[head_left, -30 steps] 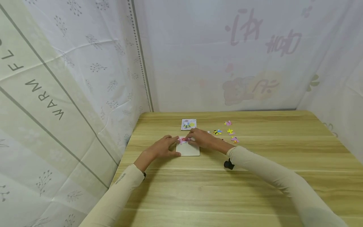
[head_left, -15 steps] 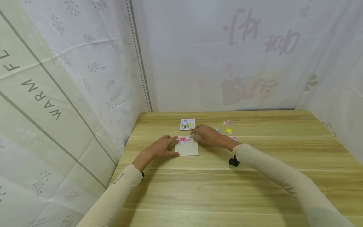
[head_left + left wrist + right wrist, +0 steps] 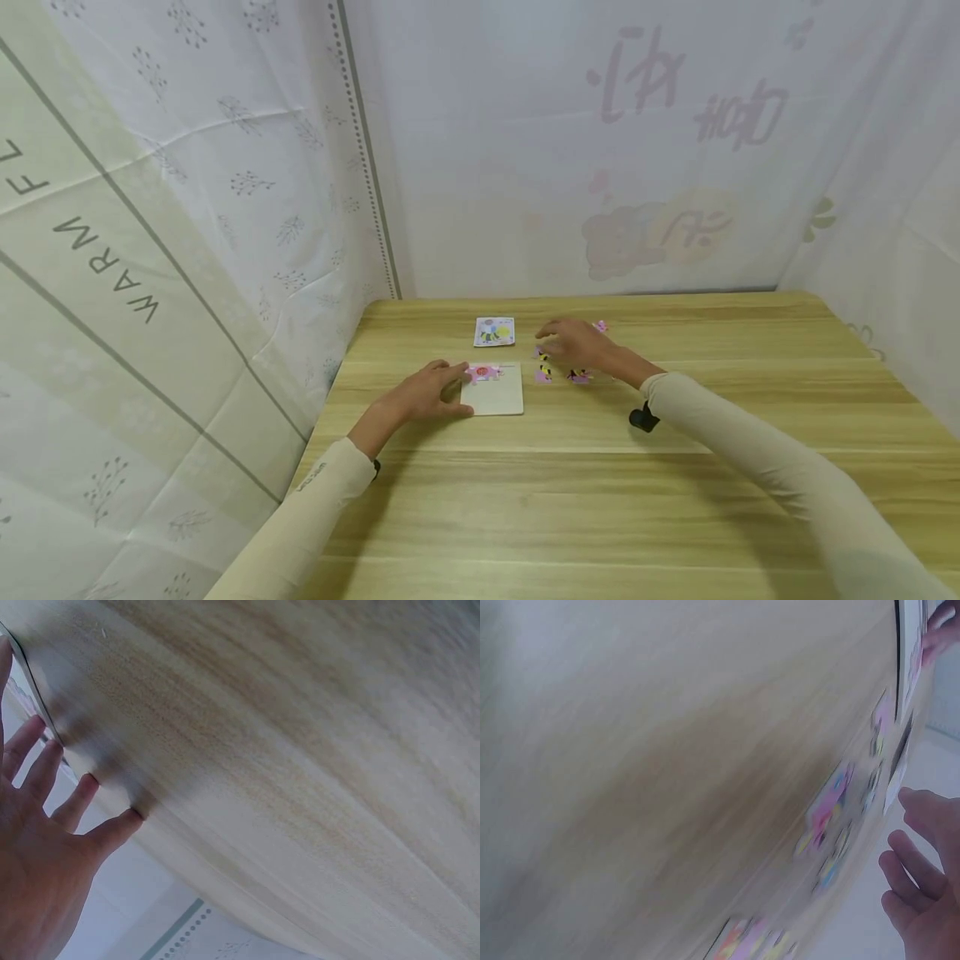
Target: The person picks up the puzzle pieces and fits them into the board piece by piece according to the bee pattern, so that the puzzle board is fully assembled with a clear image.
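My left hand rests at the left edge of a white puzzle board, thumb at the lower corner and fingertips at the upper one. In the left wrist view the fingers of that hand are spread, some fingertips down on the wood. Joined pink puzzle pieces with a red round print lie along the board's top left. To the right, my right hand is over loose puzzle pieces, fingers bent loosely with nothing seen between them. A yellow-and-black piece lies just below its fingertips.
Behind the board lies a small picture card with a bee print. More loose pieces, one dark and pink and one pink, are around the right hand. The wooden table ends at hanging printed cloth behind and left.
My right hand has left the pink pieces on the board and moved right, over the loose pieces. The left hand has stayed at the board's left edge.
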A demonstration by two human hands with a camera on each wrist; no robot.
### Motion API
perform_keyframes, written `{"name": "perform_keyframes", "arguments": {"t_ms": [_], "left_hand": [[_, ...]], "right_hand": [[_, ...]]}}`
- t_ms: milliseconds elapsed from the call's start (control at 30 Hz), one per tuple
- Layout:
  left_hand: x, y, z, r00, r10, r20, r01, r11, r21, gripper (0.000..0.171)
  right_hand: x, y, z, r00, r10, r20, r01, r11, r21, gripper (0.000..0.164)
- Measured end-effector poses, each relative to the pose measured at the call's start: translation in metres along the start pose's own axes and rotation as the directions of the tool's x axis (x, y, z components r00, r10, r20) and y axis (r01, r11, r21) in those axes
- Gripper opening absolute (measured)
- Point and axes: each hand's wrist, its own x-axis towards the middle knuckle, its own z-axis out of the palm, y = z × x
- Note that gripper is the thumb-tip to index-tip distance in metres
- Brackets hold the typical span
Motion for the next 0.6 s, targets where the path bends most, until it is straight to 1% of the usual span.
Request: {"name": "perform_keyframes", "arguments": {"t_ms": [133, 267, 400, 600], "left_hand": [[-0.001, 0.001, 0.0, 1.0, 0.001, -0.003, -0.001, 1.0, -0.003, 0.078], [-0.002, 0.001, -0.001, 1.0, 0.008, -0.007, -0.008, 1.0, -0.005, 0.078], [-0.002, 0.001, -0.001, 1.0, 0.021, -0.013, -0.021, 1.0, -0.001, 0.075], [-0.001, 0.0, 0.0, 1.0, 0.026, -0.012, -0.026, 1.0, -0.003, 0.075]], "right_hand": [[-0.006, 0.01, -0.007, 1.0, -0.002, -0.028, 0.001, 1.0, -0.029, 0.029], [-0.01, 0.018, -0.013, 0.999, 0.017, -0.029, -0.018, 0.999, -0.041, 0.03], [-0.014, 0.03, -0.019, 0.999, 0.038, -0.034, -0.04, 0.999, -0.033, 0.032], [-0.021, 0.048, -0.026, 0.996, 0.064, -0.062, -0.063, 0.998, 0.017, 0.032]]}}
